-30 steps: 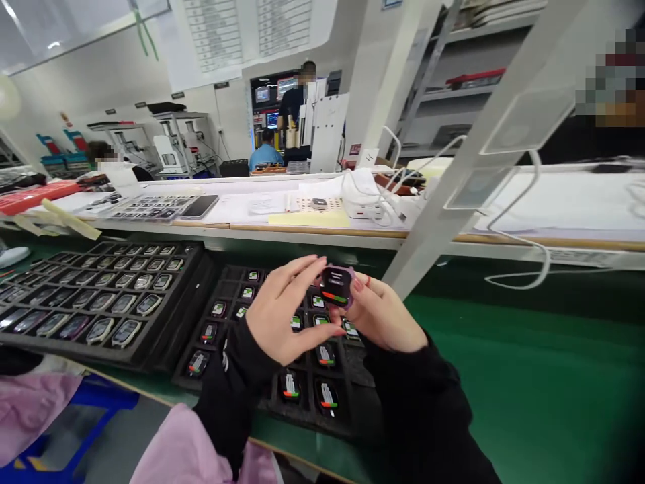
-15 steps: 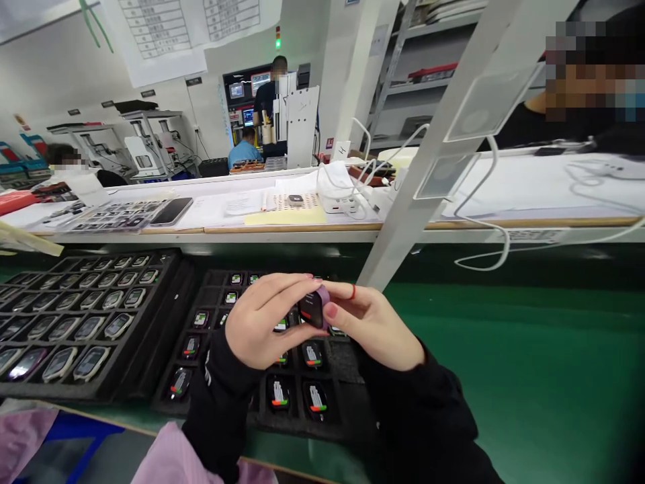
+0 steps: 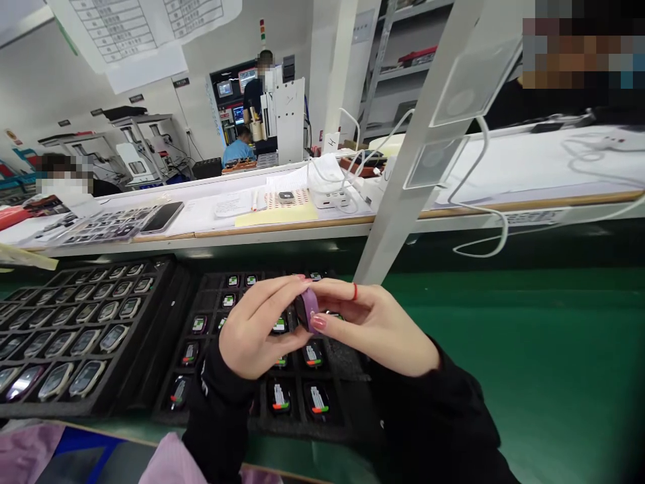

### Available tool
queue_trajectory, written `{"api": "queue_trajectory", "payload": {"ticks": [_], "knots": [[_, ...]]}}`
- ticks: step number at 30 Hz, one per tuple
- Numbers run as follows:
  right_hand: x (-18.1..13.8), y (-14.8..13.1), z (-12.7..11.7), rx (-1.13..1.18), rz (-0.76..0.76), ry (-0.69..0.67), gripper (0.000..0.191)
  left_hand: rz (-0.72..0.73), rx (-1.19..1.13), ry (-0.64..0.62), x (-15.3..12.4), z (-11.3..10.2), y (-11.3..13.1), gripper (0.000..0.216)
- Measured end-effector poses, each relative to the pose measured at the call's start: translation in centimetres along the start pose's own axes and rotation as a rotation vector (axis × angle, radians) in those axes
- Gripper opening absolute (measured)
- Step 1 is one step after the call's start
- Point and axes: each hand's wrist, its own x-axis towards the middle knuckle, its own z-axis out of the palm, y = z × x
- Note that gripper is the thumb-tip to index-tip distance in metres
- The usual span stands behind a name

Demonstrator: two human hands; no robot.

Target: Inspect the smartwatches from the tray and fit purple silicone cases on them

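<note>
Both my hands hold one small purple smartwatch body [image 3: 306, 310] above a black foam tray [image 3: 347, 366]. My left hand [image 3: 256, 329] pinches its left side with curled fingers. My right hand [image 3: 373, 326] grips its right side, thumb on the edge; a red ring sits on one finger. The watch is turned edge-on, so its screen is hidden. Below the hands the tray holds several watch bodies with lit screens showing green and red bars.
A second black tray [image 3: 151, 282] with several dark-screened watches lies at left on the green belt [image 3: 529, 363]. A slanted white post [image 3: 403, 181] rises behind my hands. The bench beyond carries a phone [image 3: 161, 216], papers, white cables and chargers. Other people work farther back.
The watch has been turned from screen-up to edge-on between my fingers. My hands have closed in around it, and the view has shifted to the right.
</note>
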Motion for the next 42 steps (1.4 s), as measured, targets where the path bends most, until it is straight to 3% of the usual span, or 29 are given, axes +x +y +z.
{"api": "queue_trajectory", "payload": {"ticks": [5, 17, 22, 27, 31, 37, 42], "knots": [[0.1, -0.3, 0.2, -0.065, -0.024, 0.043, 0.047, -0.009, -0.027, 0.003, 0.0, 0.2, -0.4, 0.04], [-0.6, -1.2, -1.2, -0.144, 0.056, -0.032, 0.045, 0.001, -0.101, -0.06, 0.0, 0.6, -0.3, 0.041], [-0.7, -1.4, -1.1, -0.201, -0.005, 0.011, 0.036, 0.021, -0.129, -0.087, -0.1, 0.9, -0.5, 0.038], [-0.8, -1.0, -0.7, -0.343, -0.028, 0.095, 0.042, 0.042, -0.071, -0.1, -0.2, 1.2, -0.7, 0.03], [-0.7, -0.8, -0.7, -0.44, -0.067, 0.082, 0.043, 0.051, -0.068, -0.122, -0.3, 1.3, -0.8, 0.03], [-0.9, -1.2, -0.7, -0.414, -0.095, 0.041, 0.039, 0.049, -0.063, -0.145, -0.3, 1.1, -0.6, 0.029], [-1.1, -1.1, -0.6, -0.323, 0.009, 0.037, 0.042, 0.041, -0.1, -0.128, -0.3, 0.7, -0.6, 0.032]]}}
